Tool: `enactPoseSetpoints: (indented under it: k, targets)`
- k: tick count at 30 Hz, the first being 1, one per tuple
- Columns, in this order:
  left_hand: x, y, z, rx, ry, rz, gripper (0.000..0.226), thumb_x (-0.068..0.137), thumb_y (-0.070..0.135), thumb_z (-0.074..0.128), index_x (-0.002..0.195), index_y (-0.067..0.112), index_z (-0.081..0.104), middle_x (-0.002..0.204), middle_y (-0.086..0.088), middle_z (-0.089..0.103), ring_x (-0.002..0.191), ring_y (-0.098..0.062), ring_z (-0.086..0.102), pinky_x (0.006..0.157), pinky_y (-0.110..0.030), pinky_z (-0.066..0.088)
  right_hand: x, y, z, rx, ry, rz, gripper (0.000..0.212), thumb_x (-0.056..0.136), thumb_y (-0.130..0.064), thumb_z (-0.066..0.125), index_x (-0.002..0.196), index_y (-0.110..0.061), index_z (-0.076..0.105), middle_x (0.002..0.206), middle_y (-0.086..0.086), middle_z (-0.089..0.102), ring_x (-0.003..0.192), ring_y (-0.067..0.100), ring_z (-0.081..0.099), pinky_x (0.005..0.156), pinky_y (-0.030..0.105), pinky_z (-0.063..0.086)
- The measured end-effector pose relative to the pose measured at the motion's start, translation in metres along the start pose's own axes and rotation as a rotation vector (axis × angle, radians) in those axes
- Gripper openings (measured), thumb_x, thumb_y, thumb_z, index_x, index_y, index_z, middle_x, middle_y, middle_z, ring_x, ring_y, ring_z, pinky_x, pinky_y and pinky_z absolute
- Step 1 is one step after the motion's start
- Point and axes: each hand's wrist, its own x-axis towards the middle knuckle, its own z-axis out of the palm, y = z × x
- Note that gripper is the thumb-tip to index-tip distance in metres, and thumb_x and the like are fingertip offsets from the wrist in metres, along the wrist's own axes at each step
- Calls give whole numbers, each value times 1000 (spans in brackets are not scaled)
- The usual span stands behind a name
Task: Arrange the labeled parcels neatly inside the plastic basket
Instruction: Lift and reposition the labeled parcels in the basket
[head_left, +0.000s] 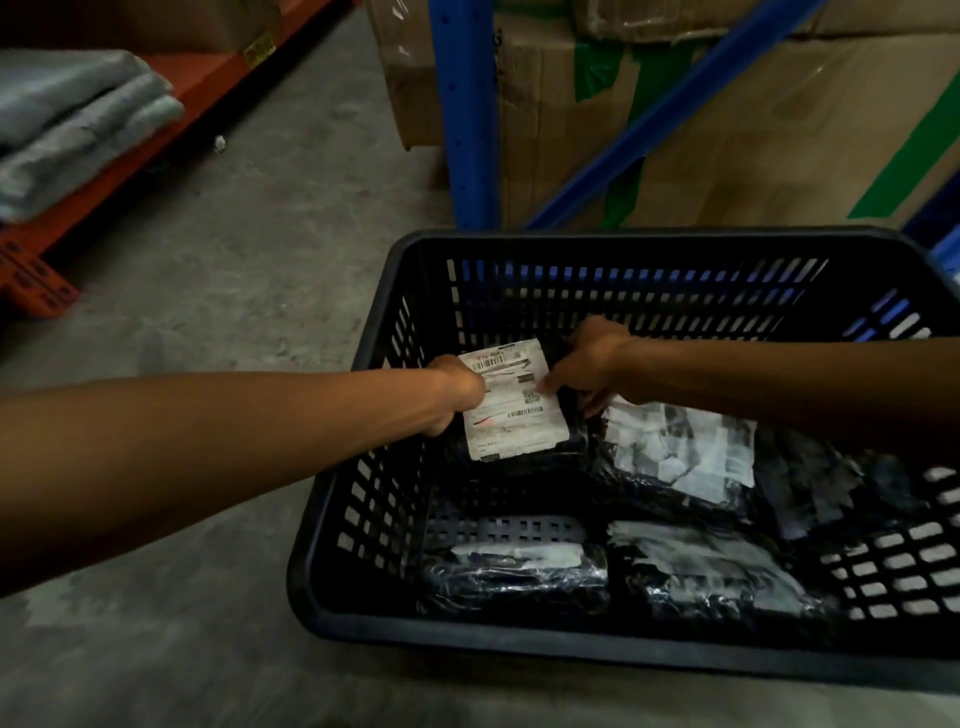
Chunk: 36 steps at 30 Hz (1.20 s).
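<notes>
Both hands, left hand (457, 387) and right hand (587, 364), pinch a labeled parcel (511, 402) at the black plastic basket's (519, 642) far-left corner; uneven release could tip it onto neighbouring parcels.

One black basket (363, 499) holds five labeled parcels (511, 400); two hands (457, 389) reach in.

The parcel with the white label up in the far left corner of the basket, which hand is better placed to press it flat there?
Probably the left. The left hand already grips the labeled parcel on its side nearest the basket's left wall, while the right hand only pinches its right edge.
</notes>
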Motion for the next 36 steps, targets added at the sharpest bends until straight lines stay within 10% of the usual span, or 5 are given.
enactPoseSetpoints:
  k: [10, 15, 22, 26, 36]
  targets:
    - [24, -26, 28, 444, -92, 54, 40, 89, 9, 56, 128, 1, 60, 130, -17, 63, 120, -31, 60, 97, -34, 50, 20, 35, 55, -27, -95, 55, 19, 75, -7, 81, 84, -11, 64, 73, 0, 57, 62, 14, 58, 65, 32, 62]
    - [32, -24, 23, 474, -43, 107, 32, 84, 9, 60, 112, -5, 66, 72, -7, 59, 101, -34, 66, 90, -38, 52, 25, 38, 52, 162, -57, 44, 13, 79, -3, 72, 85, -11, 64, 94, 5, 67, 83, 21, 64, 79, 41, 63]
    - [7, -8, 23, 673, -115, 179, 50, 94, 5, 52, 143, 1, 43, 142, -14, 51, 125, -25, 54, 104, -29, 46, 6, 19, 22, -44, -98, -69, 38, 85, -5, 67, 122, -1, 57, 123, 16, 64, 105, 29, 61, 84, 38, 55]
    - [-30, 1, 2, 979, -209, 364, 47, 93, 16, 53, 138, 5, 48, 140, -13, 53, 124, -26, 56, 98, -29, 50, -31, 17, -10, -601, 26, -393, 42, 91, -29, 64, 125, -3, 63, 126, 15, 67, 109, 29, 64, 89, 36, 54]
    - [-119, -47, -30, 1213, -737, 472, 44, 98, 41, 46, 125, 9, 59, 123, -9, 64, 112, -23, 61, 91, -25, 45, -118, 82, 19, -555, -490, -723, 47, 90, -44, 65, 131, -21, 61, 113, 3, 73, 94, 11, 67, 86, 37, 56]
